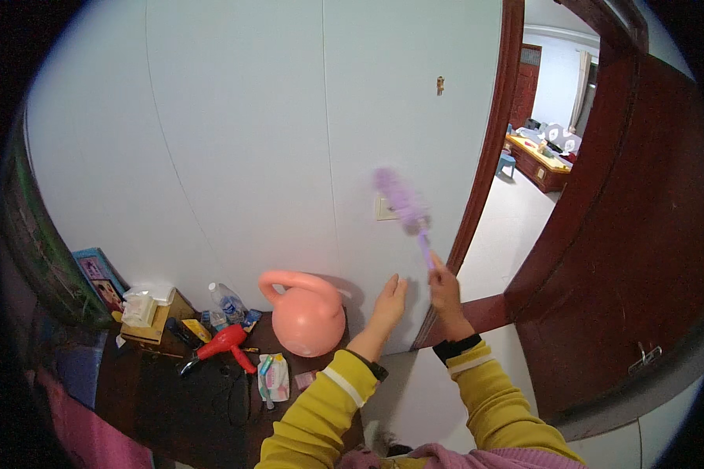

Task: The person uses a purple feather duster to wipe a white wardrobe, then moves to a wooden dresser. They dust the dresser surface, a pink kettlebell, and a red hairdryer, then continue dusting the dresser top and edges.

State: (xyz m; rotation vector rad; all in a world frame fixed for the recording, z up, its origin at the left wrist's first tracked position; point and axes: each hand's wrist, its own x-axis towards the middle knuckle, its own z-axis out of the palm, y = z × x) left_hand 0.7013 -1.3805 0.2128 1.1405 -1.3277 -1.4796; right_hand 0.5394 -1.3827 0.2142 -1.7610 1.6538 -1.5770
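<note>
A fluffy lilac duster (401, 199) reaches up and to the left from my right hand (447, 293), whose fingers are wrapped round its thin purple handle. The duster's head is smeared by motion and lies in front of a pale wall switch (385, 209), partly covering it. My left hand (390, 303) is raised near the wall, left of the right hand, with its fingers stretched out and nothing in it. The nearest thing to it on the table is a big pink kettlebell-shaped container (308, 319).
A dark table (145, 414) at lower left bears a red hair dryer (225, 344), a plastic bottle (227, 299), a tissue pack (141, 309) on a wooden box, and a white-and-pink packet (274, 377). A brown door (626, 258) stands open at right, beside a doorway.
</note>
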